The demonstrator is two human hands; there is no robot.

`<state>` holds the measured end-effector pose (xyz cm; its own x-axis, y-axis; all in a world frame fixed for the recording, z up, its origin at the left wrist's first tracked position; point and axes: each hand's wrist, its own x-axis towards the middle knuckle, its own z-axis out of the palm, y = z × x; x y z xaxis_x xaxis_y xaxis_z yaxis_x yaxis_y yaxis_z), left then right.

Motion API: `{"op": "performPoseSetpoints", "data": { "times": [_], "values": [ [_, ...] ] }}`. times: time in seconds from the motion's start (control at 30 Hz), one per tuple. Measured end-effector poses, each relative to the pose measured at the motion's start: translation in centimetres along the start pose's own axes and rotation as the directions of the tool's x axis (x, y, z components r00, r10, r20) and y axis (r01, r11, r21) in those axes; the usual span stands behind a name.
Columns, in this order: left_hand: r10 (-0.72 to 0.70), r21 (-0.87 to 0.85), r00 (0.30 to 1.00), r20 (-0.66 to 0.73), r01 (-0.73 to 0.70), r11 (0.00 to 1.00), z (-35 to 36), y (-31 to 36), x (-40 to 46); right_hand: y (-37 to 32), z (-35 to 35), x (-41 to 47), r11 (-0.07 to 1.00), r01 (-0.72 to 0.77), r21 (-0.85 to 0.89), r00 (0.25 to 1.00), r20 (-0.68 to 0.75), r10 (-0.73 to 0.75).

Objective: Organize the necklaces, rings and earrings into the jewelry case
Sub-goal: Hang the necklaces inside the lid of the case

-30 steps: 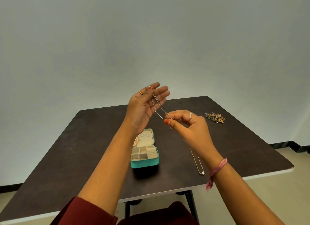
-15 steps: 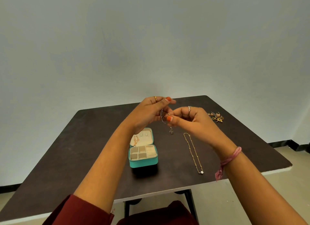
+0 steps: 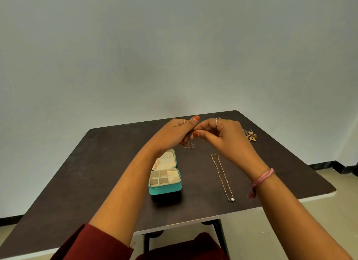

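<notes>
Two hands meet above the far half of the table (image 3: 96,172), fingertips together. Left hand (image 3: 174,131): fingers curled, thumb up with an orange nail, a gold ring on one finger; it pinches a thin silver necklace (image 3: 189,145), most of which is bunched and hidden between the two hands, with a short blurred loop and small pendant hanging just below the fingers. Right hand (image 3: 222,132): fingers curled inward, thumb and forefinger pinching the same necklace at the point where it touches the left hand; a silver ring on one finger, a pink cord (image 3: 261,179) tied round the wrist. Case (image 3: 165,179): teal, open, on the table below and nearer than the left hand, partly behind the left forearm; lid tipped back with a pale lining and something small and gold against it, base split into several pale compartments whose contents I cannot make out. Gold chain (image 3: 222,177): laid out nearly straight on the table below the right hand and to the right of the case, well apart from it, a small pale bead at its near end. Heap of small jewellery (image 3: 250,135): on the table just beyond the right hand's outer side, pieces too small to tell apart. Dark red sleeve (image 3: 93,244): on the left arm near the elbow.
</notes>
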<state>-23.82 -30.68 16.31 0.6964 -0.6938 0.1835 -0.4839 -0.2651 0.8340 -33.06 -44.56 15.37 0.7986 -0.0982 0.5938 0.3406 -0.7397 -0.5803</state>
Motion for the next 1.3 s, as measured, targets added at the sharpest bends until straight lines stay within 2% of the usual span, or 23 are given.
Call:
{"op": "performPoseSetpoints", "data": {
  "times": [0.2,0.33,0.5,0.87,1.0,1.1,1.2,1.3],
  "values": [
    [-0.041,-0.275,0.999,0.009,0.041,0.961,0.2,0.2,-0.4,0.0,0.0,0.7,0.985,0.092,-0.144,0.995,-0.029,-0.097],
    [-0.065,-0.439,0.997,0.048,0.080,0.895,-0.2,0.4,-0.7,-0.4,0.1,0.8,0.986,0.106,-0.130,0.993,-0.039,-0.112],
    [-0.094,-0.504,0.994,0.047,0.105,0.857,-0.2,0.3,-0.9,-0.5,0.4,0.9,0.982,0.125,-0.141,0.991,0.064,-0.117],
    [-0.157,-0.528,0.988,0.005,0.136,0.838,0.0,0.0,-0.9,-1.0,0.6,1.3,0.990,0.008,-0.140,0.999,0.050,-0.001],
    [-0.165,-0.544,0.986,-0.034,0.120,0.831,0.1,0.1,-0.9,-0.8,0.7,1.4,0.998,-0.017,-0.065,0.992,0.121,0.025],
    [-0.159,-0.573,0.987,-0.038,0.109,0.812,0.2,0.2,-1.0,-0.6,0.8,1.4,0.992,-0.095,0.084,0.986,0.147,0.082],
    [-0.128,-0.598,0.989,-0.068,0.062,0.799,0.5,0.1,-1.0,-0.8,0.9,1.5,0.914,-0.190,0.357,0.976,0.165,0.139],
    [-0.043,-0.592,0.977,-0.209,-0.092,0.801,1.0,-0.1,-1.0,-1.2,1.0,1.5,0.832,-0.258,0.491,0.960,0.228,0.162]
  ]
}}
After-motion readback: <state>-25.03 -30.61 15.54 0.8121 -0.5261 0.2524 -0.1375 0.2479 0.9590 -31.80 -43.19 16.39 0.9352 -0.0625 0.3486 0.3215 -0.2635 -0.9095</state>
